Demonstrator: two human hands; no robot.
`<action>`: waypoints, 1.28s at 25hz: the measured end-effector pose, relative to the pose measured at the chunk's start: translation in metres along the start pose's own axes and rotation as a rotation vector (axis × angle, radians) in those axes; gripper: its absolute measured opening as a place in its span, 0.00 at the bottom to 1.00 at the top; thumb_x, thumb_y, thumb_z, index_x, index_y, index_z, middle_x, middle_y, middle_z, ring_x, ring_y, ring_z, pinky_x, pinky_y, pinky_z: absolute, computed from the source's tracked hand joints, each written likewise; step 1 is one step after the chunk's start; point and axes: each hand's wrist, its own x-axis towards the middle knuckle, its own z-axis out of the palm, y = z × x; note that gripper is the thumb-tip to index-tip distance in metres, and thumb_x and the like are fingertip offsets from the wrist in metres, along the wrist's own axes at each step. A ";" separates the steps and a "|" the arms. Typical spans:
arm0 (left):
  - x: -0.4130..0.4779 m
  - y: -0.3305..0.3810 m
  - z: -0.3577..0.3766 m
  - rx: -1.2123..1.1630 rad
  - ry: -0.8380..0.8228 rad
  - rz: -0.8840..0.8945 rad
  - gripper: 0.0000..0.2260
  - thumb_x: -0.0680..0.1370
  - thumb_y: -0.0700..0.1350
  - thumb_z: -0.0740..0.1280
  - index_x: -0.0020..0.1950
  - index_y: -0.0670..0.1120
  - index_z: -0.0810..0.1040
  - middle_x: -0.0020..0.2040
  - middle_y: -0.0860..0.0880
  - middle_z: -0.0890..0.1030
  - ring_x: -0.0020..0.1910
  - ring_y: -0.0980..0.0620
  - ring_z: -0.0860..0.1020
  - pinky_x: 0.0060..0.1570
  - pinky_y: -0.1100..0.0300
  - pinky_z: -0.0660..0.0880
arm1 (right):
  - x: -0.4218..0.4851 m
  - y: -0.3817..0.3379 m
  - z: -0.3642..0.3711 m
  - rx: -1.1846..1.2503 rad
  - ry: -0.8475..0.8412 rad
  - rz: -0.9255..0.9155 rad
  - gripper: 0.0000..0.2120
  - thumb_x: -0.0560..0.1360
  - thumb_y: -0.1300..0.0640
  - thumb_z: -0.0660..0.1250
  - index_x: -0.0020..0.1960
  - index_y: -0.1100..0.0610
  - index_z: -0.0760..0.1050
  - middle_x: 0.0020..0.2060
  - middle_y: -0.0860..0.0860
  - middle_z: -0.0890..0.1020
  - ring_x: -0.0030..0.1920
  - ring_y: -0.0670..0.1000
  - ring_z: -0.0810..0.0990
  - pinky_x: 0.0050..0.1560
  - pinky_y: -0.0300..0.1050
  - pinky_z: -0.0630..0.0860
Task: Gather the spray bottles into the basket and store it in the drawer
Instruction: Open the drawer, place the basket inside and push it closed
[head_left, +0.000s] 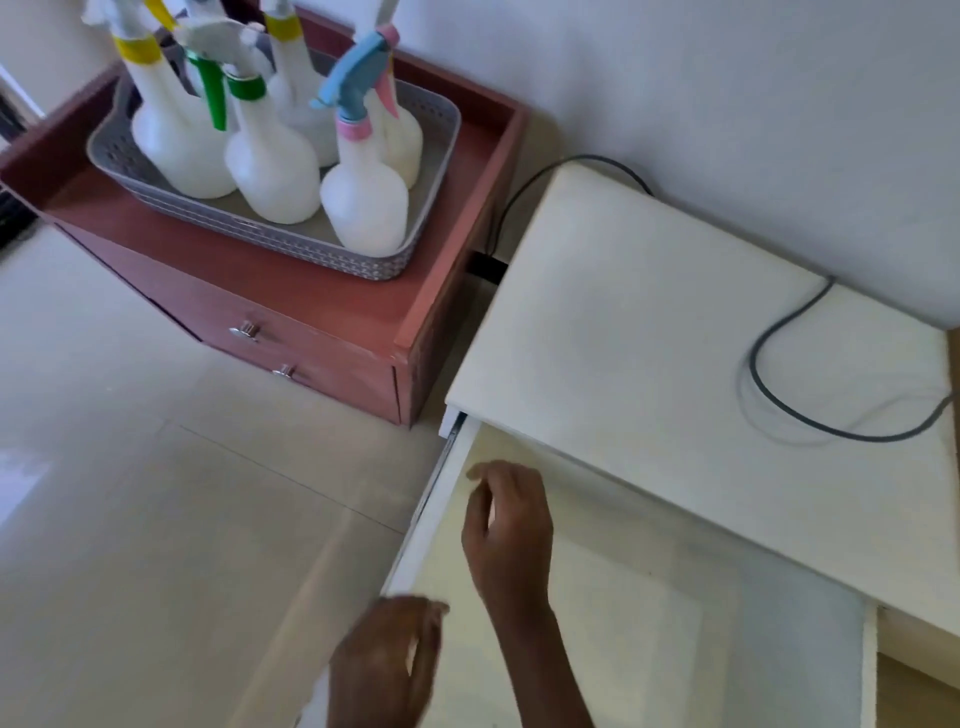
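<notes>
Left hand (387, 660) is down at the front left corner of the open white drawer (623, 623), fingers loosely curled, gripping nothing. Right hand (511, 530) hovers inside near the drawer's left edge, fingers relaxed, also empty. The grey basket (431, 171) with the spray bottles (363, 202) upright in it sits on the red cabinet (291, 306), well apart from the drawer.

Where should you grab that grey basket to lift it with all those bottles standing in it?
Probably by its two short ends, one hand on each, coming down from above onto the rim. The basket is long and shallow, and five or so tall bottles stand loose inside. A level two-handed grip should keep them upright. Both hands, left and right, are empty at the open drawer.
</notes>
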 end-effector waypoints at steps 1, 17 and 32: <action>0.029 -0.013 -0.005 -0.134 0.047 -0.109 0.23 0.80 0.52 0.50 0.40 0.48 0.83 0.36 0.52 0.83 0.38 0.59 0.77 0.39 0.68 0.70 | 0.038 -0.016 0.011 0.081 0.027 -0.016 0.09 0.70 0.65 0.59 0.42 0.60 0.77 0.37 0.54 0.81 0.42 0.50 0.74 0.42 0.37 0.71; 0.311 -0.108 -0.046 -0.661 0.284 -1.004 0.23 0.77 0.49 0.61 0.70 0.41 0.63 0.64 0.42 0.74 0.62 0.41 0.74 0.64 0.47 0.70 | 0.269 -0.087 0.130 0.291 -0.117 0.620 0.15 0.80 0.55 0.54 0.60 0.63 0.69 0.53 0.56 0.78 0.49 0.54 0.76 0.38 0.35 0.69; 0.336 -0.110 -0.041 -0.675 0.332 -1.145 0.17 0.72 0.34 0.58 0.62 0.37 0.67 0.52 0.45 0.71 0.47 0.44 0.75 0.51 0.45 0.79 | 0.268 -0.092 0.121 0.404 0.023 0.672 0.15 0.78 0.68 0.56 0.63 0.65 0.73 0.57 0.60 0.80 0.57 0.57 0.79 0.53 0.42 0.75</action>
